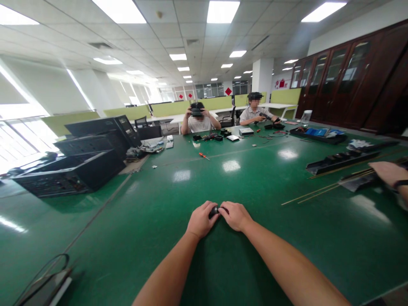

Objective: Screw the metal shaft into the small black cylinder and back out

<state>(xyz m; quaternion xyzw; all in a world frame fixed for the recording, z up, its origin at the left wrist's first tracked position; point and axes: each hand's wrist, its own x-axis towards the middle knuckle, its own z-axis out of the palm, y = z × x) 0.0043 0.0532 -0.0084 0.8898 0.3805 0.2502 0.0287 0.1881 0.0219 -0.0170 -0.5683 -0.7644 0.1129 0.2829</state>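
Close together at the near middle of the green table [178, 250], my left hand [200, 219] and my right hand [236, 216] hold a small dark cylindrical piece [215, 210] with a shiny band. My left fingers wrap round its thicker left part. Those of my right hand are closed at its other end, covering most of that side. The exact kind of the piece cannot be made out. Farther up the table, apart from both hands, lies a screwdriver [203, 156] with an orange-red handle.
Black computer cases [76, 174] stand at left. A dark flat object with a cable [47, 284] sits near left. Thin brass-coloured rods [306, 195] and black trays [341, 161] are at right, beside another person's hand [389, 172]. Two people [199, 121] sit opposite among parts.
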